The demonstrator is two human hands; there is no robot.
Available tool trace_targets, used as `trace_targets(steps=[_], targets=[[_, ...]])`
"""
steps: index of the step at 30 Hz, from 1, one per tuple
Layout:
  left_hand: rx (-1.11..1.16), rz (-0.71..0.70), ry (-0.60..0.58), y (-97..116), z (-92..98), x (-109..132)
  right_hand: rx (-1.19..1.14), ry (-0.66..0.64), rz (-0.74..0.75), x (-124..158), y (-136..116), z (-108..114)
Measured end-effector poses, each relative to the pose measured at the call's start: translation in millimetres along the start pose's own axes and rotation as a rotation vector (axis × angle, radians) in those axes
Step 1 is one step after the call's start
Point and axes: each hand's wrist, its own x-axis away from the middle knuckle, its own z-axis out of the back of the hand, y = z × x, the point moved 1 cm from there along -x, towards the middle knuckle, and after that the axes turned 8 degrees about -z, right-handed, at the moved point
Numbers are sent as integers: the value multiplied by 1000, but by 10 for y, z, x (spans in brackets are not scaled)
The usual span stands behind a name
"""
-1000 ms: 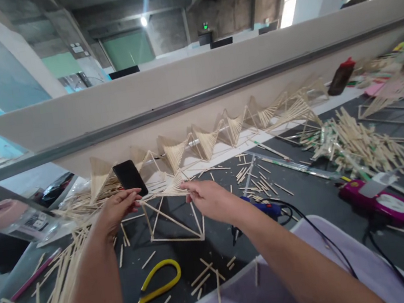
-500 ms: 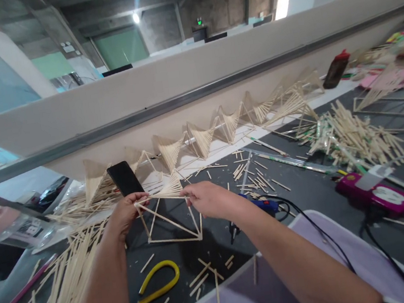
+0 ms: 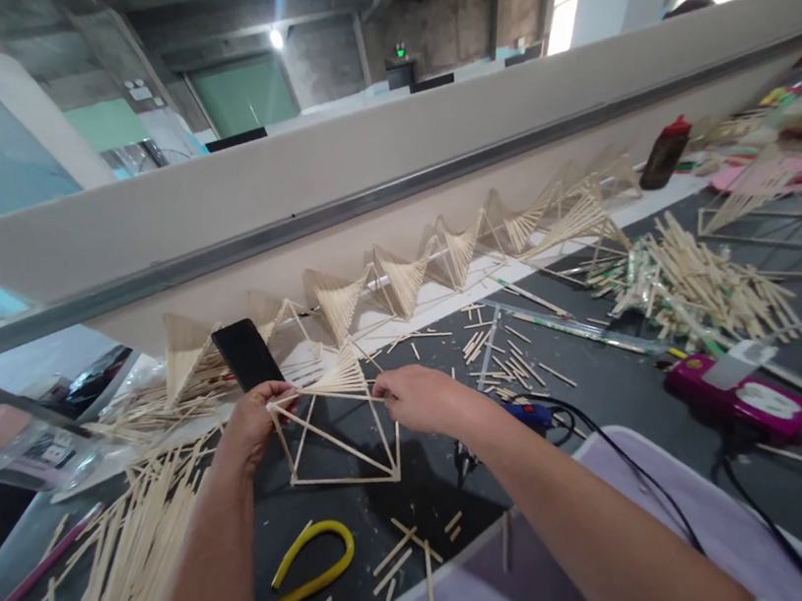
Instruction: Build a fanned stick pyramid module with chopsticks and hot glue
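A frame of thin wooden sticks stands on the dark table, with a fan of overlapping sticks along its top. My left hand is closed on the frame's upper left corner, the fingertips partly hidden behind it. At the upper right corner my right hand is pinched on what looks like the end of a wooden stick; the fingers cover most of it. A black phone leans just behind my left hand. Below the frame lie scissors with one yellow and one red handle loop.
Long sticks are heaped at left, shorter ones at right. A row of fanned stick structures lines the partition. A blue corded tool, pink power strip, red-capped bottle and lilac tray are to the right.
My right hand has shifted slightly right, away from the fan's right end. My left hand keeps its hold on the frame, and the view has moved a little.
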Motion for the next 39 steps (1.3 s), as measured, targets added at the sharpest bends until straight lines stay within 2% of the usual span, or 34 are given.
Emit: trace_targets(steps=[9,13,16,21,26,28,34,39], targets=[[211,215,-43,-81,1,-37,-59,21,-16,-76,50,-63],[286,276,-69,-161,-31,-69,-175,-42,-80,-102,50,-99],[327,276,-64,-145,-48,-63,-273,-126,-106,-117,66,-134],[397,196,-64,89,-70,60,-393,-135,-67,-81,74,-51],[390,92,-29,343,-98,223,-419,-192,-25,-35,81,60],[381,42,-49,418,-101,280,-425,-192,-4,-13,97,95],[408,-118,-166,562,-80,407,-337,-79,58,101,116,252],[455,-151,-231,564,-41,412,-249,8,134,150,63,339]])
